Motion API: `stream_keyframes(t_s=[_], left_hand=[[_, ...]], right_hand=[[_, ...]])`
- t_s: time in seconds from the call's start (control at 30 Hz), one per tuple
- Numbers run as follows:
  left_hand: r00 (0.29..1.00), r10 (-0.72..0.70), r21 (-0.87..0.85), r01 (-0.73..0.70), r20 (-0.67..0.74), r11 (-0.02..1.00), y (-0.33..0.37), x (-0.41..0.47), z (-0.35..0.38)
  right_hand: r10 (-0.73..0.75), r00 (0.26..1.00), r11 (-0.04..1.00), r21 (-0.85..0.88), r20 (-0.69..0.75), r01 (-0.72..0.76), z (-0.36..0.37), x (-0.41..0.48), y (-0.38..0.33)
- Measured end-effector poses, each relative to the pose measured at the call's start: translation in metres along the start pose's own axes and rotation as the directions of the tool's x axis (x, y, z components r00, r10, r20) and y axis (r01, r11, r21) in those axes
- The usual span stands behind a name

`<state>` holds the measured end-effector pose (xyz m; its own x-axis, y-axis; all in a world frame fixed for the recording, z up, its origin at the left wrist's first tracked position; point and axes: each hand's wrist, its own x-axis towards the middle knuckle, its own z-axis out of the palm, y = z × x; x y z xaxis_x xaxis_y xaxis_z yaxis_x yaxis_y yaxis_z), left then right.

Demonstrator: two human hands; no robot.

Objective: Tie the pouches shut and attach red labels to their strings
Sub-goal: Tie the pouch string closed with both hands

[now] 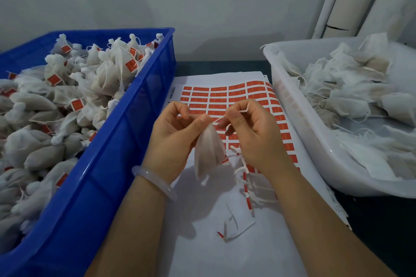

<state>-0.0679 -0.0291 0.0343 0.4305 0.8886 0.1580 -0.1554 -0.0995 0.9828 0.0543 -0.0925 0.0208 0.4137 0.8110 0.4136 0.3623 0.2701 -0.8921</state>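
White mesh pouch (210,153), small and filled, hangs by its gathered neck in front of the person, in the air above the sheet of red rectangular labels (225,94). The left hand (173,132) pinches that neck between thumb and curled fingers, so the pouch's body droops below the hand and tilts a little toward the left wrist. A thin white string (242,110) runs from the neck up and to the right, where the right hand (252,132) pinches it between thumb and forefinger, its other fingers curled in. The 2 hands are close together, nearly touching at the pouch's neck. A pale, translucent bangle (155,183) sits on the left wrist.

The label sheet lies on a stack of white paper (225,254) on the dark tabletop (371,220); many of its rows are full, and the part nearest the hands is partly hidden by them. Loose white backing strips with red ends (245,177) lie tangled on the paper under the right wrist.

On the left stands a blue plastic crate (117,153) heaped with tied white pouches carrying red labels (108,74). On the right stands a white plastic tub (299,119) holding flat, untied white pouches (349,87) with loose strings. Pale pipes (351,0) run up the grey wall behind the tub.
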Motion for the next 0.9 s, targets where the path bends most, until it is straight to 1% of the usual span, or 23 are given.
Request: stream_keyframes(t_s=[0.07, 0.13, 0.23, 0.37, 0.5, 0.6, 0.67, 0.73, 0.77, 0.87, 0.9], left_hand=[[0.999, -0.032, -0.003, 0.032, 0.018, 0.999, 0.001, 0.001, -0.001], [0.998, -0.046, -0.010, 0.046, 0.034, 0.999, 0.001, 0.001, -0.002], [0.996, -0.022, 0.059, 0.017, 0.085, 0.998, 0.000, 0.002, -0.003], [0.975, 0.017, 0.094, -0.038, 0.221, 0.995, -0.002, 0.002, -0.004], [0.960, 0.005, 0.128, -0.043, 0.280, 0.991, -0.002, 0.003, -0.006], [0.949, -0.017, 0.187, -0.044, 0.314, 0.981, -0.004, 0.005, -0.006], [0.949, 0.003, 0.200, -0.069, 0.316, 0.977, -0.005, 0.004, -0.006], [0.953, 0.025, 0.164, -0.078, 0.302, 0.983, -0.004, 0.002, -0.005], [0.957, 0.018, 0.124, -0.057, 0.290, 0.991, -0.004, 0.002, -0.004], [0.968, -0.071, -0.065, 0.089, 0.240, 0.994, -0.003, 0.005, -0.003], [0.968, -0.066, -0.087, 0.089, 0.242, 0.992, -0.003, 0.004, -0.002]], right_hand=[[0.002, 1.000, 1.000, -0.028, -0.024, -0.003, 0.001, -0.001, 0.001], [0.011, 1.000, 1.000, -0.013, -0.014, -0.011, 0.002, -0.001, 0.001], [0.059, 0.998, 0.996, 0.069, -0.009, -0.059, 0.003, 0.000, 0.001], [0.144, 0.989, 0.975, 0.166, 0.034, -0.147, 0.006, -0.001, 0.000], [0.246, 0.969, 0.931, 0.279, -0.006, -0.235, 0.010, 0.000, 0.002], [0.263, 0.965, 0.925, 0.290, -0.016, -0.247, 0.011, 0.000, 0.003], [0.244, 0.970, 0.925, 0.297, 0.009, -0.236, 0.010, 0.000, 0.003], [0.229, 0.972, 0.916, 0.328, 0.047, -0.231, 0.008, 0.000, 0.001], [0.225, 0.973, 0.910, 0.345, 0.062, -0.232, 0.006, 0.000, 0.000], [0.216, 0.972, 0.905, 0.355, 0.090, -0.234, 0.008, -0.001, -0.002], [0.225, 0.971, 0.907, 0.346, 0.085, -0.240, 0.009, -0.002, -0.002]])
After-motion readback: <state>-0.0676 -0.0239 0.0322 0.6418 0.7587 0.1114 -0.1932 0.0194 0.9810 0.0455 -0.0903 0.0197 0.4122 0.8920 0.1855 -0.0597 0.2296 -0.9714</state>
